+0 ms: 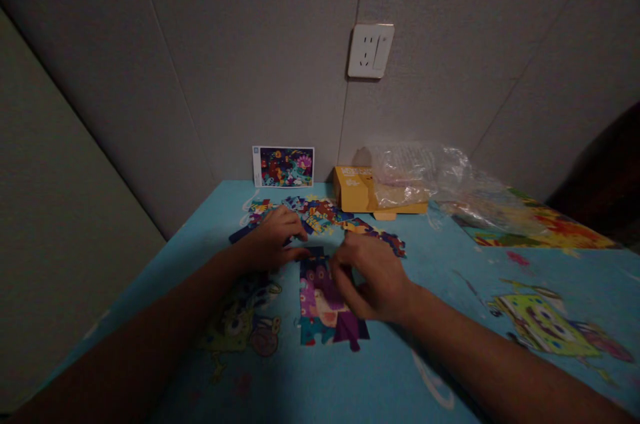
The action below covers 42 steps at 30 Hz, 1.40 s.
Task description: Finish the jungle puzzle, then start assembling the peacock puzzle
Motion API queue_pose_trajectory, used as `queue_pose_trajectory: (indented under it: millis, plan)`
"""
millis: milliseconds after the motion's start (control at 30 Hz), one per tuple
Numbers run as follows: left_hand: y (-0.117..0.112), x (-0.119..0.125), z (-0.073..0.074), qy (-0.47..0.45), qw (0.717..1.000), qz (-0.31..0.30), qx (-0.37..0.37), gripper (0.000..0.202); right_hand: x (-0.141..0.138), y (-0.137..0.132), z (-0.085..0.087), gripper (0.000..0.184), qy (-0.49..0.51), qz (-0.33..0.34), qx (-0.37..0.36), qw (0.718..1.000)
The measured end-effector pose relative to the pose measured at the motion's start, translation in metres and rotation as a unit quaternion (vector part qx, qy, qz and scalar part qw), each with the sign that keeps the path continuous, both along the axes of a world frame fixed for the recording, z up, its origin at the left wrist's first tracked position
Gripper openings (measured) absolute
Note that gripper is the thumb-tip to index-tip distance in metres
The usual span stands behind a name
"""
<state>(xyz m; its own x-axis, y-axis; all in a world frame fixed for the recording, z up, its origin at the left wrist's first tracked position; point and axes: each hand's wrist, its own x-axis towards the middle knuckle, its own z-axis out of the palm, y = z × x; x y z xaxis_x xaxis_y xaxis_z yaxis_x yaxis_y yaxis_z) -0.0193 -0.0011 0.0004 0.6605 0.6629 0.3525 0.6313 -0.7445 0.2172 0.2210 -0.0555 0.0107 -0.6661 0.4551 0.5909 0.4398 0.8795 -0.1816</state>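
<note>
A joined section of jigsaw puzzle (316,304), mostly purple and pink with dark blue at its far end, lies on the blue cloth in front of me. My right hand (373,274) is curled over the right edge of this section, gripping it there; whether a single piece is between the fingertips is hidden. At the far left corner is my left hand (275,237), its thumb and fingers apart, with nothing visible between them. Loose puzzle pieces (323,211) are spread just beyond both hands, and more pieces (373,231) lie behind my right hand.
Against the wall leans a picture card (286,167). A yellow box (355,189) stands right of it, with clear plastic wrap (420,174) over it. Farther right lies a colourful printed sheet (555,227). The cartoon-printed cloth (450,331) covers the table. A wall socket (371,51) is above.
</note>
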Motion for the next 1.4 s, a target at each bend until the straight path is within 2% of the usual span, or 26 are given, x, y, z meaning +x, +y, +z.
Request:
queue_pose_trajectory:
  millis: [100,200,267,333,567,667,767,900,1000,1100,1233,1333,1400]
  plan:
    - [0.006,-0.005,-0.001,-0.014,0.987,0.148,0.053,0.021,0.001,0.014,-0.001,0.015,0.030,-0.035,-0.029,0.999]
    - [0.013,-0.011,-0.007,-0.001,0.951,0.303,0.059,0.038,0.004,0.023,0.000,0.014,0.040,-0.072,-0.078,0.994]
    - [0.016,-0.015,-0.011,0.016,0.935,0.354,0.030,0.047,0.006,0.023,0.002,0.015,0.031,-0.083,-0.098,0.991]
    - [0.018,-0.018,-0.014,0.031,0.929,0.368,-0.002,0.048,0.007,0.022,0.003,0.016,0.015,-0.088,-0.118,0.989]
    - [0.016,-0.017,-0.009,0.039,0.937,0.344,-0.045,0.053,0.005,0.018,0.004,0.021,-0.012,-0.084,-0.162,0.983]
    - [0.016,-0.014,-0.006,0.025,0.942,0.331,-0.051,0.046,0.006,0.019,0.004,0.021,-0.017,-0.080,-0.177,0.981]
    - [0.016,-0.013,-0.004,-0.006,0.950,0.311,-0.021,0.038,0.007,0.020,0.003,0.020,-0.009,-0.086,-0.184,0.979]
    - [0.015,-0.010,-0.001,-0.089,0.958,0.271,-0.010,0.024,0.006,0.021,0.002,0.020,0.005,-0.090,-0.196,0.976]
    - [0.009,-0.003,0.003,-0.165,0.963,0.212,-0.009,0.018,0.005,0.021,0.001,0.023,0.031,-0.106,-0.213,0.971]
    - [0.000,0.007,0.005,-0.182,0.976,0.117,0.003,0.012,0.004,0.022,0.000,0.036,0.061,-0.122,-0.231,0.963]
    - [-0.010,0.017,0.003,-0.161,0.987,-0.007,-0.029,0.014,0.002,0.022,-0.002,0.020,0.046,-0.130,-0.224,0.965]
    - [-0.011,0.016,-0.001,-0.149,0.986,-0.039,-0.069,0.025,0.000,0.022,-0.004,0.024,0.039,-0.138,-0.215,0.966]
    - [-0.009,0.014,-0.003,-0.136,0.987,-0.034,-0.078,0.019,0.001,0.023,-0.005,0.023,0.040,-0.147,-0.217,0.964]
